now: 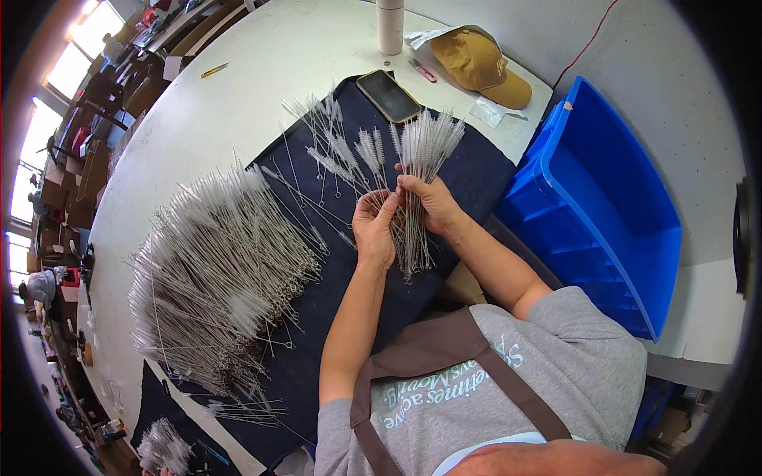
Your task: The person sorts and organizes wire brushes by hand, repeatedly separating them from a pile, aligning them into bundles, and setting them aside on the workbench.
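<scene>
My right hand (432, 202) is wrapped round a thick bundle of thin wire cleaning brushes (429, 147), white bristles up and looped wire ends down. Close beside it, my left hand (375, 230) pinches the wire stems of a few brushes (370, 149) that fan out above its fingers. Some stems are hidden behind the fingers. More loose brushes (324, 119) lie on the dark cloth (484, 163) beyond my hands. To the left, a large heap of the same brushes (214, 262) covers much of the cloth.
A phone (389, 97), a bottle (390, 28), pink-handled snips (423, 71) and a tan cap (472, 67) rest on the white table (262, 71). A yellow cutter (214, 70) lies farther left. At right stands a blue bin (619, 206). More brushes (164, 448) are at lower left.
</scene>
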The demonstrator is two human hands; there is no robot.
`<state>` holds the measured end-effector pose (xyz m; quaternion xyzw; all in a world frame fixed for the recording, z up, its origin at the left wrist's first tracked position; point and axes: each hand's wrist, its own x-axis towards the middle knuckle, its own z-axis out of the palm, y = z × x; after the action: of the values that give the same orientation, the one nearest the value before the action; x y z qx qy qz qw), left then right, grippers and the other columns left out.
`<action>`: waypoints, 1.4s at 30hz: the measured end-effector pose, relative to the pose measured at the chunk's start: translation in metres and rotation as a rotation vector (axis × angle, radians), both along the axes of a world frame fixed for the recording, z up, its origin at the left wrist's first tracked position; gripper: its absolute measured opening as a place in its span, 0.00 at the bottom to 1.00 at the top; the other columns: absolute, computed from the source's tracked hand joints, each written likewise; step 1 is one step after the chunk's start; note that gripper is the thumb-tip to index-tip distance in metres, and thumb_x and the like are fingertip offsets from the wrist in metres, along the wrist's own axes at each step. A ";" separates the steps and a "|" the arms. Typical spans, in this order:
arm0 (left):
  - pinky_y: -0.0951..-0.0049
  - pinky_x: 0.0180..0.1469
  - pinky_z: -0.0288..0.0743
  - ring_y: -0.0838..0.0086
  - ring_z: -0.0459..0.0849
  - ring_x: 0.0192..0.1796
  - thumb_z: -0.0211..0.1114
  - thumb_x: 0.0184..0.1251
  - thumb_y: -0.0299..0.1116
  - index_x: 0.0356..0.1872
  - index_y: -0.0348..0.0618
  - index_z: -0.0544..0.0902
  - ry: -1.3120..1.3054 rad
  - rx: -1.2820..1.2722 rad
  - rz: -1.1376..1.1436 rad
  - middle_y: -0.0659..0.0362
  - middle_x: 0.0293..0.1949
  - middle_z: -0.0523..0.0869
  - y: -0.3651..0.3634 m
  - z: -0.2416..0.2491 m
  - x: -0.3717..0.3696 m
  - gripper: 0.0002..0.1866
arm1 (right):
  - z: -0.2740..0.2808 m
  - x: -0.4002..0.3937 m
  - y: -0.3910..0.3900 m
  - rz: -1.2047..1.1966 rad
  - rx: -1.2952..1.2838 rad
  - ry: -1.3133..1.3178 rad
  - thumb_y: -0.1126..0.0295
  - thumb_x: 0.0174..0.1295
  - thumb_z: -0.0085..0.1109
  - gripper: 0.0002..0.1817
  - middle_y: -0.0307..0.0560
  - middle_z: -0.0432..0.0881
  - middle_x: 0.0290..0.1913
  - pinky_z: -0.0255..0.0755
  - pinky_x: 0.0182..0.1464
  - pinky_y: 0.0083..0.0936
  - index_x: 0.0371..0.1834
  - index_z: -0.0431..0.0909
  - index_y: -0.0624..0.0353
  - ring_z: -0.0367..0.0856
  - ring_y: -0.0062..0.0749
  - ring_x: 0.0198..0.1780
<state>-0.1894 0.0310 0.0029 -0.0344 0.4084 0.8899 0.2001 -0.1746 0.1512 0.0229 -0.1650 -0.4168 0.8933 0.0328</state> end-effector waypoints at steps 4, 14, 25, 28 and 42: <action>0.76 0.38 0.77 0.75 0.81 0.36 0.60 0.60 0.22 0.34 0.41 0.73 0.043 0.065 0.019 0.59 0.32 0.81 -0.001 -0.005 -0.001 0.05 | 0.000 -0.004 -0.004 0.010 0.064 0.010 0.72 0.53 0.61 0.16 0.36 0.73 0.25 0.68 0.32 0.16 0.45 0.71 0.62 0.72 0.18 0.28; 0.74 0.40 0.78 0.73 0.81 0.35 0.60 0.59 0.21 0.33 0.39 0.72 0.059 0.115 0.048 0.57 0.32 0.80 -0.002 -0.005 -0.001 0.06 | 0.005 -0.007 -0.010 0.025 0.062 -0.007 0.70 0.52 0.63 0.14 0.35 0.72 0.23 0.67 0.29 0.14 0.40 0.73 0.62 0.70 0.16 0.24; 0.82 0.22 0.65 0.84 0.66 0.22 0.56 0.66 0.29 0.39 0.42 0.71 -0.033 0.083 0.058 0.65 0.27 0.71 -0.027 0.009 -0.012 0.05 | 0.024 0.009 -0.013 -0.077 -0.014 -0.057 0.62 0.60 0.54 0.17 0.31 0.62 0.14 0.66 0.23 0.19 0.17 0.63 0.50 0.63 0.16 0.15; 0.82 0.23 0.62 0.84 0.66 0.22 0.56 0.66 0.30 0.40 0.41 0.72 -0.052 0.183 0.080 0.64 0.27 0.71 -0.028 0.024 -0.011 0.05 | 0.035 0.008 0.012 -0.143 -0.162 0.063 0.62 0.61 0.53 0.15 0.30 0.61 0.14 0.62 0.20 0.18 0.19 0.62 0.50 0.60 0.15 0.14; 0.85 0.20 0.59 0.87 0.66 0.20 0.56 0.66 0.33 0.39 0.40 0.75 0.191 -0.176 0.017 0.66 0.26 0.75 -0.057 0.058 0.004 0.07 | 0.091 0.000 0.050 -0.219 0.189 0.123 0.63 0.54 0.63 0.12 0.32 0.66 0.18 0.59 0.18 0.13 0.26 0.71 0.57 0.62 0.14 0.16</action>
<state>-0.1849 -0.0259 0.0604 0.0295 0.5018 0.8515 0.1491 -0.1748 0.2014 0.1137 -0.1509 -0.4756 0.8496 0.1708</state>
